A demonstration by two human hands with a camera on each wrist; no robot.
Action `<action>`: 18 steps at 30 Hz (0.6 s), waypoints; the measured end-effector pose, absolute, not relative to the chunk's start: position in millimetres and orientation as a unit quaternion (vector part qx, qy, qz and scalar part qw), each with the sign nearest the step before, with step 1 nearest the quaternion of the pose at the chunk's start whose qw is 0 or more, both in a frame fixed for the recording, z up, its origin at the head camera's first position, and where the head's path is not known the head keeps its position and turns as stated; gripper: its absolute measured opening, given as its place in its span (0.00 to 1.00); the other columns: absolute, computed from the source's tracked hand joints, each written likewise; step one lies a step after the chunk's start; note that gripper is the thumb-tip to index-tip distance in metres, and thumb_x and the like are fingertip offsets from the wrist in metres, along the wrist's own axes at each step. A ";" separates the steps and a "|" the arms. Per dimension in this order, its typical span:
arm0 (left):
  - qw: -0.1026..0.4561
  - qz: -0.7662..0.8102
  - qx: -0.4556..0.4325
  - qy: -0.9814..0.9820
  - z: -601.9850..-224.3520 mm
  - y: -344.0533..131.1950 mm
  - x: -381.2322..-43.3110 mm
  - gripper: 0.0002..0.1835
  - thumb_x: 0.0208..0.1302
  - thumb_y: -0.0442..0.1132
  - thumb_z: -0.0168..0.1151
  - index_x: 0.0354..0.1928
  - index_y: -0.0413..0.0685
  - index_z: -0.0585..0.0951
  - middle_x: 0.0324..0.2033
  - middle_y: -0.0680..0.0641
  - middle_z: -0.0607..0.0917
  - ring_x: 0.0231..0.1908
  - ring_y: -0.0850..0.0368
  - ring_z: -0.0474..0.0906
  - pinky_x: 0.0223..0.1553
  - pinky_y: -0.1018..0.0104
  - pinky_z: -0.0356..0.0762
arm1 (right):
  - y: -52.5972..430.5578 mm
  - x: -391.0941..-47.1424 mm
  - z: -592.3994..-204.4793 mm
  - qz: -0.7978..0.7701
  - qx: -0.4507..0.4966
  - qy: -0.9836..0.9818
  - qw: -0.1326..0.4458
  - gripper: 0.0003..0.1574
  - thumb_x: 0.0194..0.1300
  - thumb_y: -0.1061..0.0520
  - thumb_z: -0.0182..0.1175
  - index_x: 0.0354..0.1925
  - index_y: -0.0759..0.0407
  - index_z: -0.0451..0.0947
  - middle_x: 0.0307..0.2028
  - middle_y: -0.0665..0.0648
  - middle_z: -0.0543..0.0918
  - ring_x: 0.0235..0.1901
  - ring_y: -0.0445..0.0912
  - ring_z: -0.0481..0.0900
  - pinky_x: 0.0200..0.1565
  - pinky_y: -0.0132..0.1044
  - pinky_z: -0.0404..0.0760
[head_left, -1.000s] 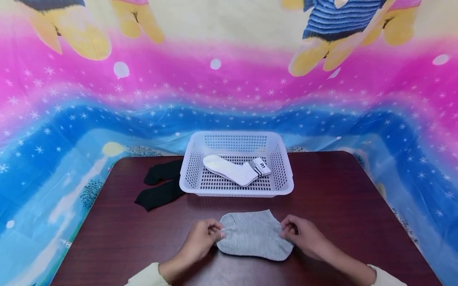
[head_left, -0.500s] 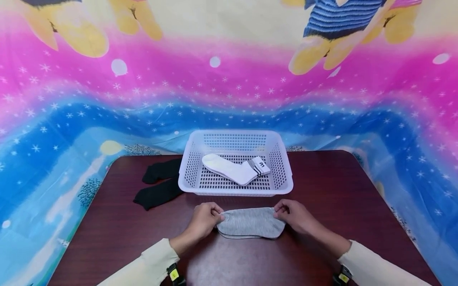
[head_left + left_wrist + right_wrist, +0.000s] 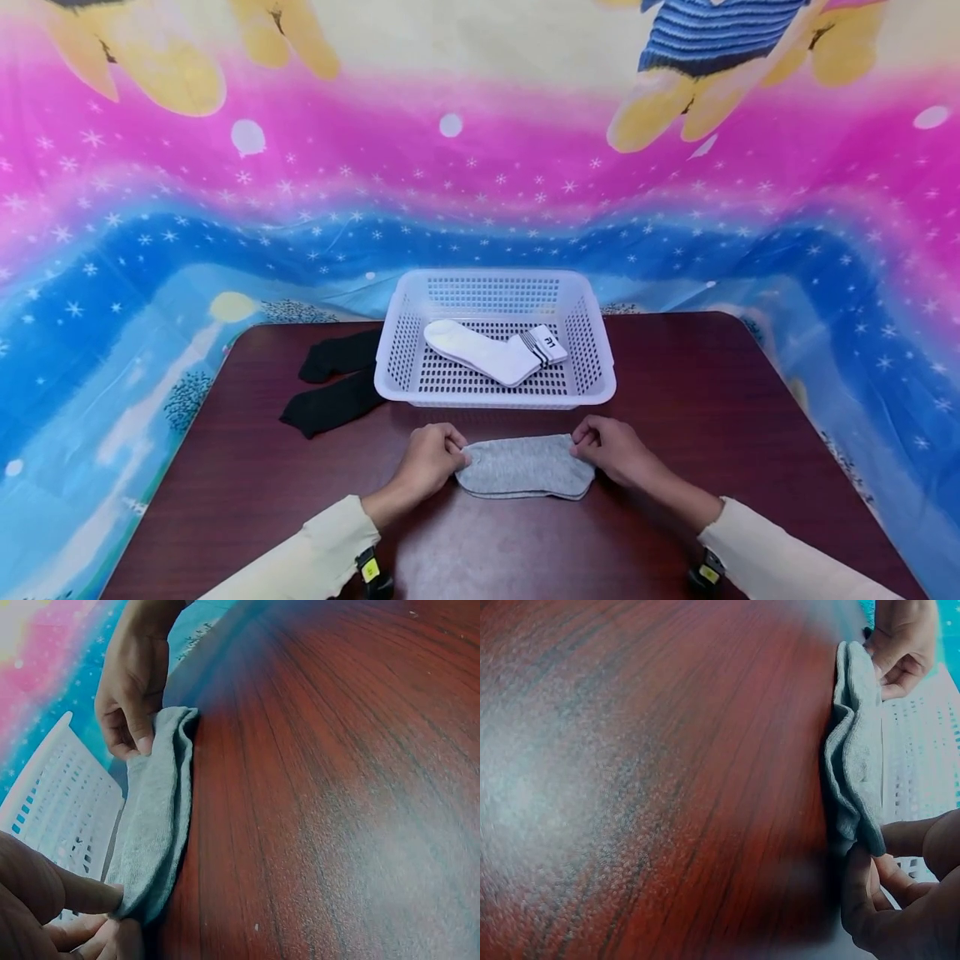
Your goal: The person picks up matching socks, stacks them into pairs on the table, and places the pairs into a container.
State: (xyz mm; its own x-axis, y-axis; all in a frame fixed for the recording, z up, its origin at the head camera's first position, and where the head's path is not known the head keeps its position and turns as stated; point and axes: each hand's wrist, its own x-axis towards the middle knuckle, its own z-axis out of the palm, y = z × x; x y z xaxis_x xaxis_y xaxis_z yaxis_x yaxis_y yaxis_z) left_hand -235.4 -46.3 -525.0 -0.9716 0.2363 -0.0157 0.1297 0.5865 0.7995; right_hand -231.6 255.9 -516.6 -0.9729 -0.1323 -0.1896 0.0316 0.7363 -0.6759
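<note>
A pair of grey socks (image 3: 521,468), one layered on the other, is stretched between my two hands in front of the basket. My left hand (image 3: 429,458) pinches the left end between thumb and fingers. At the opposite end my right hand (image 3: 613,450) pinches the upper corner. From the left wrist, the grey socks (image 3: 154,814) show as stacked layers close over the table, with the left thumb pressed on the near end. The right wrist view has the layers of the grey socks (image 3: 859,750) wavy along their lower edge.
Just beyond my hands stands a white plastic basket (image 3: 495,400) with a white striped sock (image 3: 487,354) inside. Two black socks (image 3: 333,404) lie left of it, partly behind its side. The dark red table (image 3: 705,375) meets a patterned cloth backdrop (image 3: 480,208).
The grey socks went from lying broad to a narrower folded strip as both hands moved forward, nearer the basket. Over the last half second the hands have barely moved.
</note>
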 end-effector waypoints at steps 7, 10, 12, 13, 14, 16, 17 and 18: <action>0.047 0.410 0.110 0.904 -525.1 -45.5 -232.5 0.11 0.48 0.34 0.72 0.32 0.41 0.80 0.24 0.50 0.80 0.26 0.64 0.71 0.30 0.73 0.71 | 253.0 -227.1 -516.7 -0.352 -0.010 0.929 0.117 0.09 0.60 0.55 0.65 0.36 0.57 0.77 0.29 0.50 0.76 0.30 0.42 0.71 0.35 0.32 0.71; 0.054 0.394 0.117 0.910 -525.4 -44.4 -230.8 0.13 0.48 0.35 0.73 0.33 0.39 0.79 0.26 0.48 0.79 0.28 0.62 0.71 0.31 0.71 0.70 | 249.5 -222.3 -515.4 -0.335 0.000 0.935 0.114 0.13 0.57 0.54 0.68 0.37 0.56 0.76 0.30 0.50 0.76 0.31 0.41 0.71 0.36 0.34 0.71; 0.053 0.383 0.127 0.913 -525.2 -43.4 -230.0 0.14 0.47 0.35 0.73 0.34 0.39 0.79 0.26 0.48 0.78 0.29 0.61 0.71 0.32 0.71 0.70 | 246.4 -219.2 -514.0 -0.319 -0.004 0.942 0.109 0.16 0.54 0.54 0.71 0.38 0.56 0.76 0.30 0.50 0.77 0.31 0.41 0.72 0.36 0.35 0.72; 0.050 0.379 0.133 0.915 -525.6 -43.0 -229.9 0.15 0.46 0.35 0.74 0.34 0.38 0.79 0.26 0.48 0.78 0.29 0.60 0.71 0.32 0.70 0.70 | 244.9 -217.9 -513.5 -0.310 -0.008 0.945 0.107 0.18 0.52 0.54 0.72 0.38 0.57 0.75 0.30 0.50 0.76 0.31 0.42 0.72 0.36 0.35 0.72; 0.049 0.375 0.138 0.915 -525.9 -42.5 -229.6 0.15 0.46 0.34 0.74 0.35 0.38 0.79 0.26 0.47 0.78 0.30 0.60 0.72 0.33 0.70 0.71 | 243.3 -217.0 -513.1 -0.298 -0.011 0.949 0.103 0.19 0.51 0.55 0.73 0.38 0.56 0.75 0.30 0.50 0.76 0.31 0.41 0.72 0.36 0.35 0.72; 0.047 0.369 0.146 0.917 -526.8 -41.8 -228.6 0.15 0.46 0.33 0.73 0.36 0.37 0.79 0.26 0.48 0.79 0.30 0.59 0.73 0.33 0.69 0.71 | 240.5 -215.9 -513.1 -0.281 -0.017 0.954 0.101 0.21 0.49 0.56 0.74 0.38 0.56 0.74 0.30 0.50 0.75 0.30 0.41 0.71 0.36 0.35 0.71; 0.046 0.367 0.150 0.917 -527.2 -41.5 -227.8 0.15 0.46 0.33 0.73 0.36 0.37 0.79 0.26 0.48 0.78 0.30 0.60 0.73 0.32 0.69 0.71 | 239.3 -215.5 -513.4 -0.277 -0.019 0.955 0.103 0.21 0.49 0.56 0.74 0.38 0.56 0.74 0.29 0.49 0.75 0.30 0.41 0.71 0.35 0.35 0.71; 0.046 0.365 0.152 0.917 -527.6 -41.2 -226.8 0.15 0.47 0.33 0.73 0.36 0.37 0.79 0.25 0.49 0.78 0.30 0.60 0.73 0.32 0.69 0.71 | 238.2 -215.2 -513.6 -0.273 -0.019 0.956 0.106 0.21 0.50 0.56 0.74 0.38 0.56 0.73 0.29 0.49 0.75 0.30 0.40 0.71 0.35 0.35 0.71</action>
